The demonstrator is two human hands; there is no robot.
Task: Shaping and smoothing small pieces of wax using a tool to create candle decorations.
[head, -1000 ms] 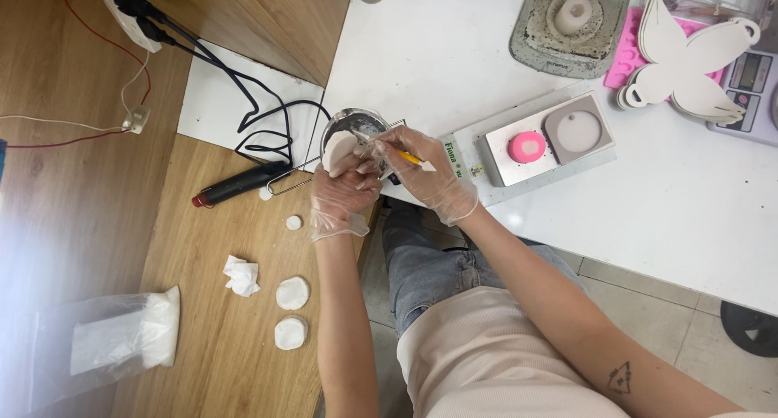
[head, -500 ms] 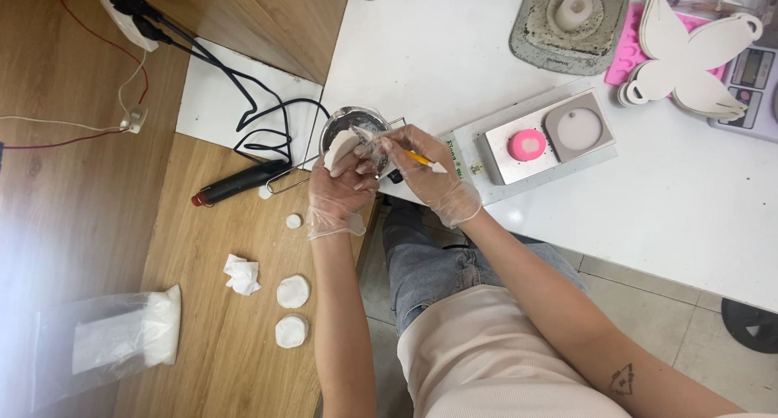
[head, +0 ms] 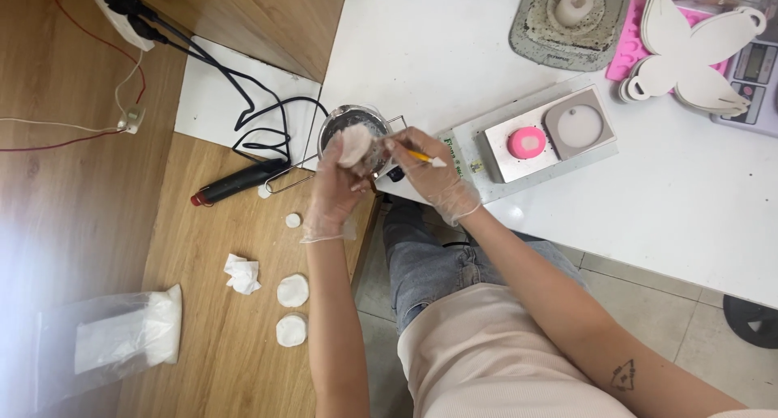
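My gloved left hand [head: 336, 189] holds a small white round piece [head: 354, 145] up over a metal pot [head: 350, 124] at the edge of the white table. My gloved right hand [head: 429, 179] grips a thin yellow-handled tool [head: 425, 157] whose tip reaches toward the white piece. Both hands meet just in front of the pot. The tool's tip is hidden behind the fingers.
A white tray [head: 536, 137] with a pink mould and a grey round mould lies right of the hands. A butterfly cutout [head: 689, 53] and grey dish [head: 571, 12] sit farther back. White discs [head: 292, 290], crumpled tissue [head: 242, 273], a plastic bag [head: 113, 337] and black cables [head: 235, 94] lie left.
Both hands stay at the pot; the right hand with the tool has shifted slightly against the white piece. Nothing else moved.
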